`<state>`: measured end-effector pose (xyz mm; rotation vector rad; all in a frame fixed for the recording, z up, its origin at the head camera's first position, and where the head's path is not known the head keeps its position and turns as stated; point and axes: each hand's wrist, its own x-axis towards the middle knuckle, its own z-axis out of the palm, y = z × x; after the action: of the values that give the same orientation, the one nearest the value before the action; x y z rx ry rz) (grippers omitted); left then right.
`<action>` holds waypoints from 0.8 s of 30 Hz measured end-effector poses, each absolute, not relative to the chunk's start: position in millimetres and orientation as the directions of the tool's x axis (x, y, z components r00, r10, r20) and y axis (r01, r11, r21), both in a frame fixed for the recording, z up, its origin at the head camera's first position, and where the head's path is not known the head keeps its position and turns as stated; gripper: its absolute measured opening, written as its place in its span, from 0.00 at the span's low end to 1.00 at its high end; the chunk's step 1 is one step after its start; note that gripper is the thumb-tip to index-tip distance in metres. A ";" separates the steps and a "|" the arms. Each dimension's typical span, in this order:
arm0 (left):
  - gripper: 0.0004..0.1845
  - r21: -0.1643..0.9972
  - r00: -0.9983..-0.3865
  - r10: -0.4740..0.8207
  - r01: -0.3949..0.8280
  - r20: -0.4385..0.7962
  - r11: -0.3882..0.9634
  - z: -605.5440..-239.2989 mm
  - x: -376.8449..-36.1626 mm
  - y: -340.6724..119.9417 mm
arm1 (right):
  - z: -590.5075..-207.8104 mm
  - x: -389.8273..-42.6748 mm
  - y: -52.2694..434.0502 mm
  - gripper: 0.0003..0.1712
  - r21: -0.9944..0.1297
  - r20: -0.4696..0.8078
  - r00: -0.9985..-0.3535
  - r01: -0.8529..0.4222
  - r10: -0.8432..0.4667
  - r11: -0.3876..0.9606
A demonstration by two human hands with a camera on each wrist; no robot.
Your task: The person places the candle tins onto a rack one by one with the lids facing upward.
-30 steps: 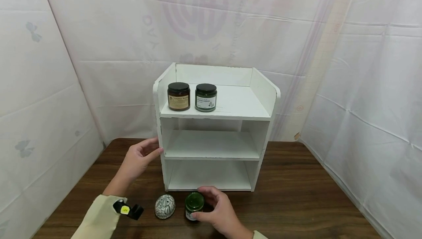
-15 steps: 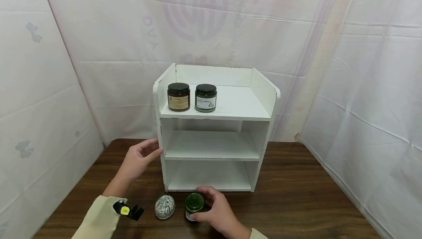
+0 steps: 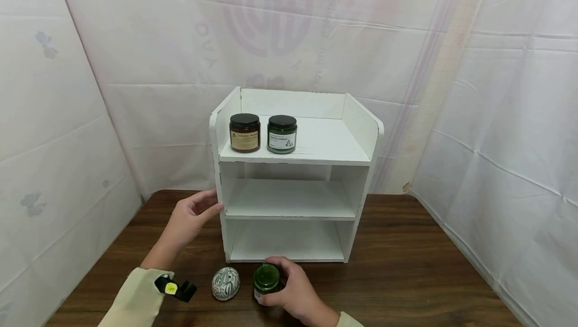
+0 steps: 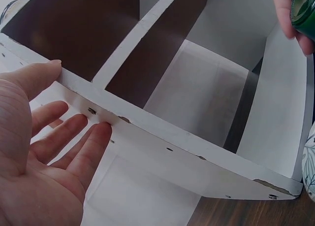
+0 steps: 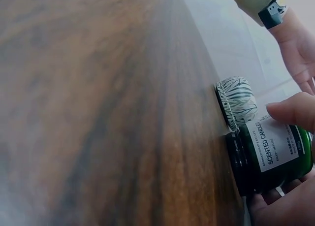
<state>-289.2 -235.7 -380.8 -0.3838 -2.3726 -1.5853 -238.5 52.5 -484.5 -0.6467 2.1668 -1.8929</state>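
"White cloth (image 3: 180, 41) backs the shelf (image 3: 289, 199) on the worktop (image 3: 406, 272). Where's the green jar (image 3: 266, 278)?"

"Just in front of the shelf, a little left of its middle. By the shelf's left front corner sits a patterned tin (image 3: 226, 284)."

"And its long axis?"

"Squat, so hardly long; it runs up and down, but lid (image 5: 237, 164) downward. I can't tell whether the worktop bears its weight."

"How are the hands?"

"Well apart. The right hand (image 3: 298, 292) is nearer, clasping the jar from the right. The left hand (image 3: 185, 221) is at the shelf's left side, thumb on its front edge, fingers loosely out along the side."

"What counts most?"

"I'd say that inverted axis. On the shelf's top, the brown jar (image 3: 245, 132) and its neighbour (image 3: 282, 134) stand lid up."
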 end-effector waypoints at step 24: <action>0.28 0.854 -0.934 0.064 0.349 0.352 0.386 -380.2 -287.7 -235.1 | -484.8 -239.9 52.8 0.42 -0.980 0.122 -0.888 -0.179 -0.444 0.089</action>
<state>-287.7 -235.1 -380.2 -0.3646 -2.3860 -1.5665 -239.9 52.8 -484.8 -0.6287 2.1554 -1.8895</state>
